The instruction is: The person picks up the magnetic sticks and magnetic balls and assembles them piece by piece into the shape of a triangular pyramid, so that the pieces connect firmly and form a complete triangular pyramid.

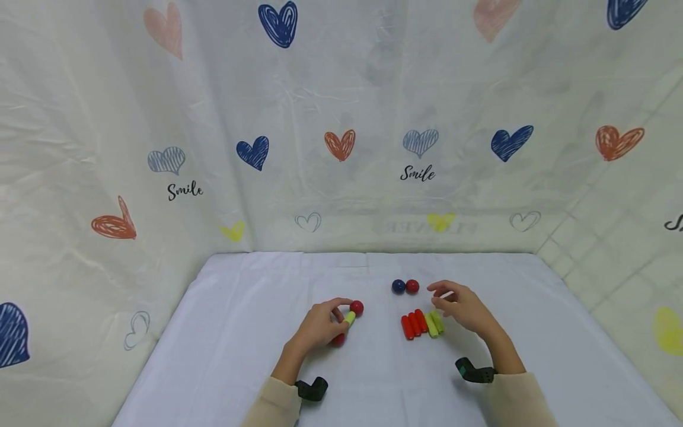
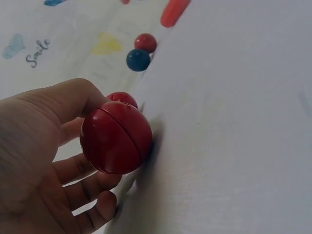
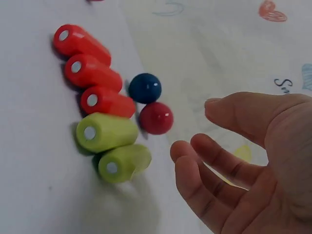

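My left hand [image 1: 320, 323] holds a yellow-green rod [image 1: 350, 318] with thumb and index finger. A red ball [image 1: 356, 307] sits at the rod's far end and a second red ball [image 1: 338, 340] at its near end. In the left wrist view, the near ball [image 2: 117, 139] covers most of the rod. The right hand [image 1: 463, 307] hovers with bent, parted fingers and nothing between them. Beside it lies a row of red rods [image 1: 414, 323] and two yellow-green rods [image 1: 434, 324]. Silvery discs show on the rod ends in the right wrist view.
Behind the rods, a blue ball [image 1: 398, 286] and another red ball [image 1: 412, 286] stand side by side. Everything rests on a white-covered table [image 1: 267, 284]. A heart-printed curtain [image 1: 341, 196] closes off the back and sides.
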The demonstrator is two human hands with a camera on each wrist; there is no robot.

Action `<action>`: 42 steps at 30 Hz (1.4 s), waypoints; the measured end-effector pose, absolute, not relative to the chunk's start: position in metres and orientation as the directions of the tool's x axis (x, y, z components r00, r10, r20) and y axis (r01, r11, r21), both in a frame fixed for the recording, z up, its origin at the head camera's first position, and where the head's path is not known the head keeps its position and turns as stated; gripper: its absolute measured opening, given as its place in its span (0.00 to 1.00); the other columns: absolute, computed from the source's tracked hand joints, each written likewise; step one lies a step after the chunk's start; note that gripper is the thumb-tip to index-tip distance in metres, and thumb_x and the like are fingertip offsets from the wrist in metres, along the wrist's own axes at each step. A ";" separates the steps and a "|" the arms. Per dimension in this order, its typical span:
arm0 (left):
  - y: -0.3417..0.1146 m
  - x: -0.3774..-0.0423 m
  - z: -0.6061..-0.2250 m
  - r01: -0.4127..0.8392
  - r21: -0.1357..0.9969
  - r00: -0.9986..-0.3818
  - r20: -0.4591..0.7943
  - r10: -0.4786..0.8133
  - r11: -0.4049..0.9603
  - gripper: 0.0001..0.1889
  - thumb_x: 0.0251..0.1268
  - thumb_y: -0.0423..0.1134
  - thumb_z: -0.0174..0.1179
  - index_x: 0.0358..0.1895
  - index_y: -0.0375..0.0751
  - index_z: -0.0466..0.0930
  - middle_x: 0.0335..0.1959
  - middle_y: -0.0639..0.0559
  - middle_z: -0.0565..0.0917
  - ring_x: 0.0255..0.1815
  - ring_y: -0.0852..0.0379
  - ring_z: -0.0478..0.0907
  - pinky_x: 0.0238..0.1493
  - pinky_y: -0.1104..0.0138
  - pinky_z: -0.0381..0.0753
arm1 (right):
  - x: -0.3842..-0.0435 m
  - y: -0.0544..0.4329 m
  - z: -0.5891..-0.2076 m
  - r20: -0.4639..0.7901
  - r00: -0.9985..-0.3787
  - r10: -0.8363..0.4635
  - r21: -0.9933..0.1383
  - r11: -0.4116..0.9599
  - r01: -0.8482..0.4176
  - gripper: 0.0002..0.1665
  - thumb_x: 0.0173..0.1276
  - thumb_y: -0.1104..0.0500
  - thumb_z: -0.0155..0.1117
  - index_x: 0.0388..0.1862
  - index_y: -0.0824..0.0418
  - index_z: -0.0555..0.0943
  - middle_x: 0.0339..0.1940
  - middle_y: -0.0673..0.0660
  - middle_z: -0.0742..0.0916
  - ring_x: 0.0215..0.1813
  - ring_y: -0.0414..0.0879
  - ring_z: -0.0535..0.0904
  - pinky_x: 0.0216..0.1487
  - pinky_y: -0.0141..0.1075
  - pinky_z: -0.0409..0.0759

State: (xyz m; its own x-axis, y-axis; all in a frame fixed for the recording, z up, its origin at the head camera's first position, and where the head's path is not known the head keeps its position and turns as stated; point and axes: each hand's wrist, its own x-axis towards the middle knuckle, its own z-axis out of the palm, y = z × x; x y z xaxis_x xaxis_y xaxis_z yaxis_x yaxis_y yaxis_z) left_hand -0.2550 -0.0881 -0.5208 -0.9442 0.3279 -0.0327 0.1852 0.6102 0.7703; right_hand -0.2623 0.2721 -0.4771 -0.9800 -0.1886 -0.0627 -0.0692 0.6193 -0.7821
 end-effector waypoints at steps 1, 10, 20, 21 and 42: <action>-0.088 -0.255 -0.521 0.184 0.771 -0.945 -0.032 0.326 0.609 0.26 0.64 0.38 0.64 0.66 0.58 0.77 0.37 0.57 0.81 0.27 0.59 0.76 0.27 0.66 0.78 | -0.261 0.274 -0.480 -0.082 -0.980 -0.182 -0.769 0.637 -0.054 0.21 0.76 0.54 0.63 0.64 0.59 0.78 0.53 0.62 0.83 0.48 0.52 0.82 0.45 0.41 0.86; -0.087 -0.257 -0.523 0.178 0.764 -0.952 -0.025 0.305 0.621 0.27 0.65 0.38 0.62 0.67 0.60 0.76 0.37 0.58 0.81 0.30 0.59 0.77 0.28 0.67 0.77 | -0.254 0.281 -0.498 -0.169 -0.972 -0.162 -0.711 0.703 0.006 0.17 0.71 0.59 0.65 0.58 0.58 0.81 0.40 0.57 0.82 0.38 0.49 0.77 0.36 0.38 0.80; -0.090 -0.258 -0.523 0.206 0.769 -0.946 -0.001 0.323 0.605 0.25 0.67 0.41 0.67 0.66 0.60 0.77 0.37 0.57 0.82 0.30 0.60 0.76 0.28 0.68 0.77 | -0.257 0.285 -0.499 -0.156 -0.979 -0.133 -0.657 0.754 0.003 0.15 0.70 0.63 0.63 0.55 0.58 0.81 0.46 0.59 0.84 0.41 0.49 0.78 0.38 0.39 0.80; -0.090 -0.258 -0.524 0.211 0.769 -0.945 0.003 0.327 0.603 0.25 0.67 0.41 0.67 0.66 0.60 0.77 0.37 0.57 0.82 0.30 0.60 0.76 0.28 0.68 0.77 | -0.257 0.286 -0.499 -0.153 -0.980 -0.127 -0.652 0.758 0.003 0.16 0.70 0.63 0.63 0.55 0.59 0.81 0.47 0.59 0.84 0.42 0.50 0.78 0.39 0.40 0.80; -0.087 -0.259 -0.528 0.196 0.788 -0.953 0.012 0.303 0.584 0.23 0.67 0.39 0.67 0.64 0.57 0.80 0.47 0.52 0.86 0.33 0.59 0.76 0.29 0.67 0.79 | -0.255 0.298 -0.498 -0.186 -0.972 -0.145 -0.635 0.773 0.006 0.21 0.66 0.61 0.69 0.58 0.56 0.81 0.45 0.58 0.83 0.40 0.49 0.77 0.37 0.39 0.79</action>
